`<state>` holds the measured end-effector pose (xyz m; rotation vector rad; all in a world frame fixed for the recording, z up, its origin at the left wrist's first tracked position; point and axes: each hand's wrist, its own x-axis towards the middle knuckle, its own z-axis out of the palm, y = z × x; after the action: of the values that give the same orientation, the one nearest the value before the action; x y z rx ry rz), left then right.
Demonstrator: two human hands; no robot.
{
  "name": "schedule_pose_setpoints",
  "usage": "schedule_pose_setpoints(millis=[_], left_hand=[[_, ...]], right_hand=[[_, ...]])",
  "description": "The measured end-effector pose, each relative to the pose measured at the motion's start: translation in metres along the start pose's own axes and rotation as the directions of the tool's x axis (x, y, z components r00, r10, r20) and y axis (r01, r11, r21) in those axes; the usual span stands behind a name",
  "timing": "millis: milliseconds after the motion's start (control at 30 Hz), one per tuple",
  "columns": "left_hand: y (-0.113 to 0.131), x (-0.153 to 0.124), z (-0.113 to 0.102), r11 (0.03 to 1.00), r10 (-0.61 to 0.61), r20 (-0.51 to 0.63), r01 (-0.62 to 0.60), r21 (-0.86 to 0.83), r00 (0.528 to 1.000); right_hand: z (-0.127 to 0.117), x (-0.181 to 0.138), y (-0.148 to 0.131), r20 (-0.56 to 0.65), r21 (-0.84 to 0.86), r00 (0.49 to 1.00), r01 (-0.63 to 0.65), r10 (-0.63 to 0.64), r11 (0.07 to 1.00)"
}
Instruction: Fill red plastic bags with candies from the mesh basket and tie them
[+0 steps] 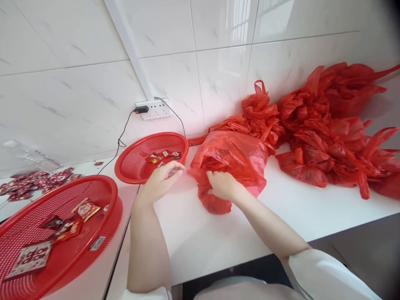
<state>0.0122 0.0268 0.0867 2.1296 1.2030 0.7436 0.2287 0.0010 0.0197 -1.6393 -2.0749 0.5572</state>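
Note:
My left hand [164, 177] is closed in a pinch, thumb against fingers, at the thin edge of a small red plastic bag [215, 204]. On the other side of that bag, my right hand [223, 185] has its fingers curled onto the red film. The small bag hangs low against the white table, and its contents are hidden. Right behind it lies a larger translucent red bag [246, 150], with more crumpled red plastic showing inside.
Several filled red bags [325, 125] are heaped at the right by the tiled wall. Two red baskets [117, 187] [150, 139] at the left hold small wrapped packets. Beyond them lies a pile of dark red packets [40, 181]. A power strip [154, 109] with a black cord is on the wall.

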Motion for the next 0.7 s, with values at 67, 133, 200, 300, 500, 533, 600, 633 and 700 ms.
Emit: schedule_pose_setpoints(millis=[67,133,200,300,500,533,600,633,700], left_hand=[[0.003,-0.001,0.0,1.0,0.007,-0.022,-0.006,0.028,1.0],[0.005,-0.001,-0.001,0.999,0.011,-0.021,-0.01,0.05,1.0],[0.006,0.001,0.0,0.998,0.006,-0.007,-0.005,0.069,1.0],[0.01,0.003,0.003,0.994,-0.052,0.032,0.049,0.097,0.998],[0.018,0.007,0.01,0.986,-0.132,0.116,0.118,0.116,0.985],[0.019,0.008,0.01,0.987,-0.127,0.124,0.112,0.118,0.984],[0.02,0.009,0.011,0.987,-0.118,0.13,0.103,0.12,0.984],[0.02,0.01,0.012,0.988,-0.117,0.135,0.102,0.116,0.984],[0.021,0.01,0.012,0.988,-0.121,0.143,0.106,0.108,0.982]], right_hand=[[0.013,0.001,-0.001,0.001,-0.007,0.999,0.038,-0.038,0.999],[0.018,0.001,0.001,-0.022,-0.052,0.999,0.045,-0.046,0.998],[0.018,0.002,0.005,-0.069,-0.112,0.998,-0.016,0.008,0.994],[0.013,0.002,0.011,-0.093,-0.141,0.993,-0.086,0.073,0.986],[-0.018,-0.025,0.007,0.029,-0.097,0.989,0.148,-0.146,0.984],[-0.026,-0.033,0.005,0.04,-0.057,0.982,0.189,-0.187,0.98],[-0.046,-0.051,0.003,0.019,0.052,0.971,0.235,-0.237,0.971],[-0.056,-0.059,0.005,-0.013,0.114,0.971,0.239,-0.239,0.964],[-0.075,-0.076,0.012,-0.109,0.208,0.973,0.222,-0.203,0.953]])
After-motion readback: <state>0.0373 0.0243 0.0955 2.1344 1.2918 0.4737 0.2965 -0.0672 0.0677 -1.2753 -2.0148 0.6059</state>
